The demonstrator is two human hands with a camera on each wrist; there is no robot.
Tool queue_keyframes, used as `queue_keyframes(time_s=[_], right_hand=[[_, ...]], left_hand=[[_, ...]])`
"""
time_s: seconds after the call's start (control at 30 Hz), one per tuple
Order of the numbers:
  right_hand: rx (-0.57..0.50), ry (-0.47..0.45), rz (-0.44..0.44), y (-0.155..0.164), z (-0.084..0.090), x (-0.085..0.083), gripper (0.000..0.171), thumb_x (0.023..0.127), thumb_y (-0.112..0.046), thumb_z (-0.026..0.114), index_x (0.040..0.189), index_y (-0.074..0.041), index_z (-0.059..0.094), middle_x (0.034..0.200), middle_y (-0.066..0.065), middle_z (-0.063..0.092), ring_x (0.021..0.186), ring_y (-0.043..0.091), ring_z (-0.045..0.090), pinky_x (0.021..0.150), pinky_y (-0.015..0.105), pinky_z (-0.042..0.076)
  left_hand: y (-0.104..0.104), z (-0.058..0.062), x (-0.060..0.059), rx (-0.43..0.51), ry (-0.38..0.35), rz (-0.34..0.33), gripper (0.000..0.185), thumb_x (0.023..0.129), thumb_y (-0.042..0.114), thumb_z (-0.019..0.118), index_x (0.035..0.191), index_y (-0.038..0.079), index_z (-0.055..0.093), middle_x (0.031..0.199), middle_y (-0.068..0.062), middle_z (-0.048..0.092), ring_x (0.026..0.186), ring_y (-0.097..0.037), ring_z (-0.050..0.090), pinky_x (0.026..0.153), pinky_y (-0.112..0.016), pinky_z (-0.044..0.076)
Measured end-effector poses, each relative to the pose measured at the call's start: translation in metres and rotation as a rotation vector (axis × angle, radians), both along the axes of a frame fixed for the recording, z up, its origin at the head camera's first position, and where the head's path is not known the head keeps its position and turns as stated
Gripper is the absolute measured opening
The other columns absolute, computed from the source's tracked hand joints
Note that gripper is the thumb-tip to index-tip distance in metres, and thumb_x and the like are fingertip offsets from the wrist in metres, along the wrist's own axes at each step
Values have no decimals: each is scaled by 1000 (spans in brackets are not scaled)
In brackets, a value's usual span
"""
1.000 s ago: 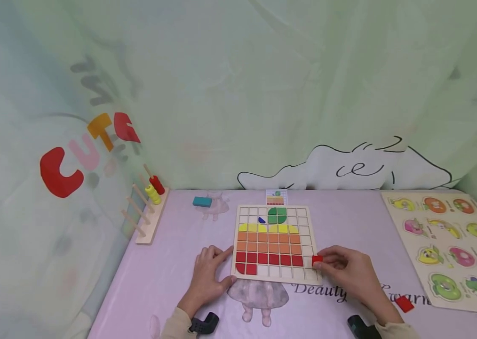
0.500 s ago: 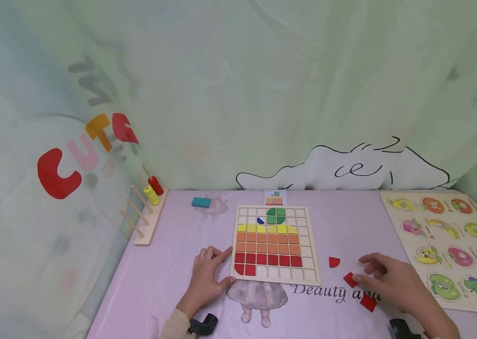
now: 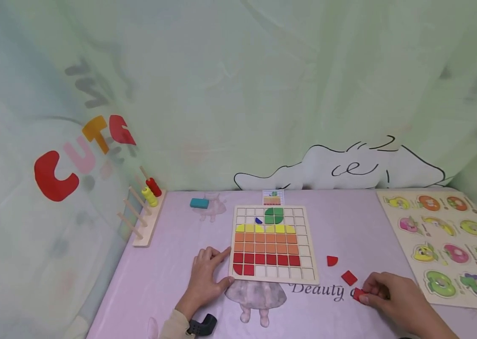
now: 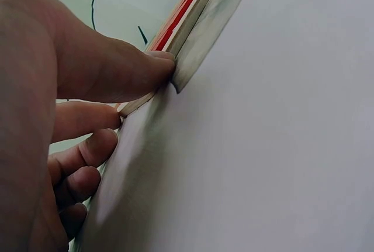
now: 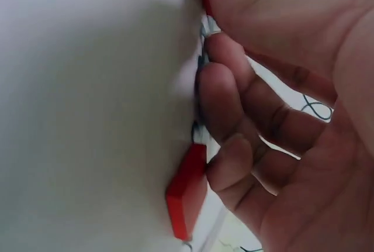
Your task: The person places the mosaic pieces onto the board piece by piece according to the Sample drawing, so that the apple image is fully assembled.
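A wooden grid board (image 3: pixel 311 277) lies on the pink tablecloth, filled with yellow, orange and red tiles, green ones on top. My left hand (image 3: pixel 217 268) rests flat beside its lower left corner, with the thumb (image 4: pixel 131 73) pressed against the board edge (image 4: pixel 198 35). Right of the board, my right hand (image 3: pixel 369 292) curls its fingers and pinches a red tile (image 3: pixel 359 295) on the cloth. The right wrist view shows a red tile (image 5: pixel 187 196) lying against the curled fingers. A red square (image 3: pixel 349 277) and a red quarter-circle (image 3: pixel 332 260) lie loose nearby.
A fruit peg puzzle (image 3: pixel 450 249) lies at the far right. A wooden peg rack (image 3: pixel 145 216) with red and yellow rings stands at the table's left edge. A teal block (image 3: pixel 199 203) and a small pattern card (image 3: pixel 273 197) lie behind the board. A green curtain hangs behind.
My right hand left the board's right edge, moved right to the loose red tiles, then drew nearer and took hold of one. The left hand has stayed put.
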State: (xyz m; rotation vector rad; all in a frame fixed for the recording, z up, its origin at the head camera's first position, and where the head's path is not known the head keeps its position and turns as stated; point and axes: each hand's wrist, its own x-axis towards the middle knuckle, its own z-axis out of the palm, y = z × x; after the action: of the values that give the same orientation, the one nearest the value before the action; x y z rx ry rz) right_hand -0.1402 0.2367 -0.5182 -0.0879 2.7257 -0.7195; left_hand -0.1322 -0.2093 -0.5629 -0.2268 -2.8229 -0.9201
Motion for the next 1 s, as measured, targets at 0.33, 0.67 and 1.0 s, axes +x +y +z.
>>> queue_keyframes(time_s=[0.33, 0.67, 1.0], right_hand=[[-6, 173, -63, -18, -2, -3, 50, 82, -35, 92, 114, -3, 71, 82, 0, 57, 75, 16, 50, 60, 22, 41], [8, 181, -83, -44, -3, -12, 40, 84, -18, 88, 114, 3, 71, 96, 11, 66, 83, 23, 55, 75, 41, 57], [-85, 234, -35, -47, 8, -16, 35, 97, -8, 75, 126, 4, 61, 104, 13, 68, 91, 23, 58, 79, 37, 59]], left_hand=[[1, 1, 1, -14, -11, 7, 71, 76, 24, 85, 144, 18, 68, 105, 6, 52, 101, -12, 40, 89, -39, 35], [1, 2, 3, -12, -15, 10, 71, 77, 25, 84, 145, 18, 67, 105, 6, 52, 101, -12, 40, 88, -38, 34], [0, 3, 1, -7, -29, 0, 72, 77, 24, 83, 146, 17, 66, 106, 5, 52, 101, -12, 40, 88, -38, 34]])
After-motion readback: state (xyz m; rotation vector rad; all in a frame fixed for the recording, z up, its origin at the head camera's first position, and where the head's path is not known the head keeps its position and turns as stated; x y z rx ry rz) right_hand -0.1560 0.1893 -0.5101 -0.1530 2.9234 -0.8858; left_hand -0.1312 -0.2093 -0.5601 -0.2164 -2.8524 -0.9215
